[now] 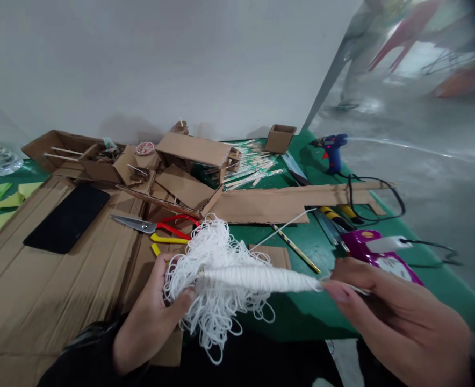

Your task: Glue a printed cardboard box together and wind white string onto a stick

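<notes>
A loose tangle of white string (217, 242) bunches up over the table's front side. In front of it lies a tapered spindle wound with white string (257, 279), roughly level. My left hand (152, 312) is closed round the tangle and the spindle's wide end, thumb on top. At the narrow tip, my right hand (394, 317) pinches the spindle's end and the string, a short strand showing past the fingers. Behind the tangle are red-handled scissors (157, 226). A striped pencil (296, 250) rests on the green tabletop.
Cardboard pieces (261, 204) and cardboard boxes (193, 148) stand along the wall, near several wooden sticks (253, 166). A blue glue gun (330, 150) with its cable is at the back right. A purple packet (362, 244) lies beyond my right hand. A black tablet (68, 217) rests on cardboard at left.
</notes>
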The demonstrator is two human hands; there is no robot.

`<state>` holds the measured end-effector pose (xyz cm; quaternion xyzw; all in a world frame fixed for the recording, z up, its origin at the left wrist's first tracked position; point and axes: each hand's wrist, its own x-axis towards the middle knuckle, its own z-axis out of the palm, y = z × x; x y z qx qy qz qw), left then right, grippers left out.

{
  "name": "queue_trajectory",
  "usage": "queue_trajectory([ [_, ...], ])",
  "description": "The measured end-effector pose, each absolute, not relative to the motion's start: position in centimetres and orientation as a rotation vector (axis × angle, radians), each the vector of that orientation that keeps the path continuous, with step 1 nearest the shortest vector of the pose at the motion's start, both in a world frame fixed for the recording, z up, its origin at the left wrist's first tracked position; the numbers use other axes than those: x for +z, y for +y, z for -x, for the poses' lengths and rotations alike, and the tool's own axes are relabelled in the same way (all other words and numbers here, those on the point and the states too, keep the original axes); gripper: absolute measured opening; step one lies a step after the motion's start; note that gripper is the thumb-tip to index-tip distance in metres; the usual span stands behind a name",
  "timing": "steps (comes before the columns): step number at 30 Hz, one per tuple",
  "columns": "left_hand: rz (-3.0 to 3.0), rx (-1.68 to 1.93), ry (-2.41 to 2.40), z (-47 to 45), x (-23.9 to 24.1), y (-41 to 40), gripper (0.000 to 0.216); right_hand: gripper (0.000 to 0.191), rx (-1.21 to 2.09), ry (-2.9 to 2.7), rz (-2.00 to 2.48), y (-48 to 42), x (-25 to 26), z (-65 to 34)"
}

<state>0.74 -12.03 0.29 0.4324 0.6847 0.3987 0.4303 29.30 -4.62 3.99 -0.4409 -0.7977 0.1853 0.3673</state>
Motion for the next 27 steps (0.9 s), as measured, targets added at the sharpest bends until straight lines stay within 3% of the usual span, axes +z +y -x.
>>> queue_trajectory([
  [5, -1.161, 0.843, 1.773, 0.1, -0.2, -12.3, 0.026, 0.017, 0.571, -2.102, 1.023, -4.6, 3.9, -28.9],
  [27, -1.165, 0.926, 1.745, -0.5, 0.3, -13.2, 0.033, 0.020, 0.632, -2.236, 1.012, -4.4, 3.5, -28.0],
])
